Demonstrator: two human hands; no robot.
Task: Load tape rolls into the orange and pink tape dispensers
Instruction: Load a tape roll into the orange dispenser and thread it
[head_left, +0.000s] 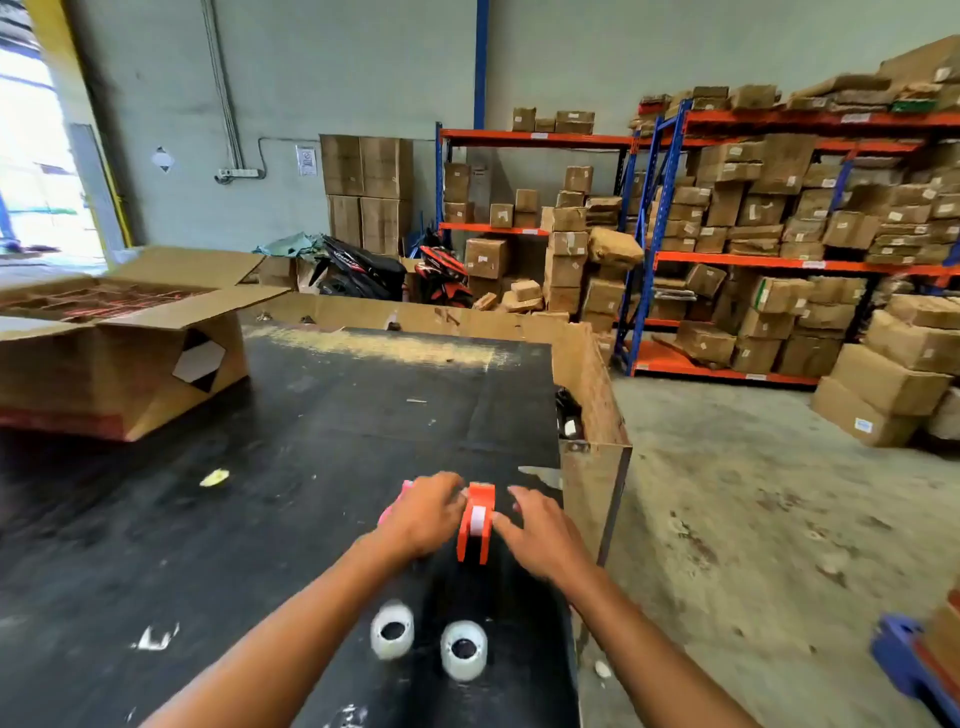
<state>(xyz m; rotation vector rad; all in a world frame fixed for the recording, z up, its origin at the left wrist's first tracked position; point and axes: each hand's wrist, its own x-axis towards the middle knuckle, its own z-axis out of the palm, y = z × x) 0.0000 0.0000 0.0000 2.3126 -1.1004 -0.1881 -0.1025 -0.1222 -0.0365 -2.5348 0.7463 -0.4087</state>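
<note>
An orange tape dispenser (476, 522) stands upright on the black table (260, 493), with a white strip showing in its middle. My left hand (423, 514) rests over a pink tape dispenser (396, 501), which is mostly hidden under the palm; its fingertips touch the orange one's left side. To the right, my right hand (540, 530) spreads its fingers and touches the orange dispenser's right side. Two clear tape rolls lie near the front edge, one at the left (392, 630) and one at the right (464, 649).
A large open cardboard box (124, 332) sits at the table's back left. A cardboard wall (592, 384) runs along the right and far edges. Shelves of boxes (779, 234) and parked motorbikes (363, 270) stand beyond. A yellow scrap (214, 477) lies on the table.
</note>
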